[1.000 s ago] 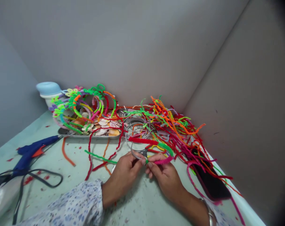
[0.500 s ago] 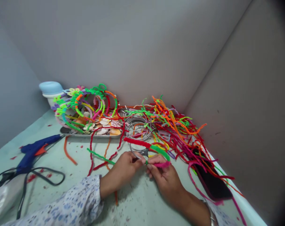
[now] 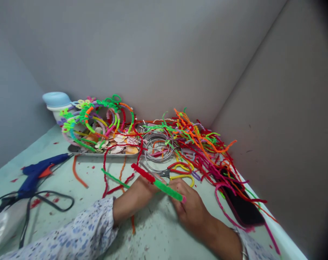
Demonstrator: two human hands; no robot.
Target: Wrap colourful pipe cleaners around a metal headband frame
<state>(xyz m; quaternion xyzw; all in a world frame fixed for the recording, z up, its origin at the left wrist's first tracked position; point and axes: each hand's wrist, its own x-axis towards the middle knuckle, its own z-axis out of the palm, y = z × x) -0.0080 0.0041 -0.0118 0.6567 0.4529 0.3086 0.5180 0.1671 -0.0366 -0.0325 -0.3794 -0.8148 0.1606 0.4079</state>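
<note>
Between my hands is a curved wire wrapped in red, green and pink pipe cleaner, its red end pointing up to the left. My right hand is closed round its pink part. My left hand is closed at the wire too, its fingertips partly hidden behind the wrapped band. Just beyond my hands lie scissors with red and yellow handles. A loose green pipe cleaner extends past my left wrist, near red pipe cleaners on the table.
A metal tray holds shells, with finished pipe-cleaner rings heaped over it. Behind stands a blue-lidded bottle. A blue glue gun lies left, coiled wire centre, tangled pipe cleaners right, partly over a phone.
The wrapped wire has turned in my hands: its red end swung left and down, and the green part now crosses in front of my fingers. More of the scissors shows.
</note>
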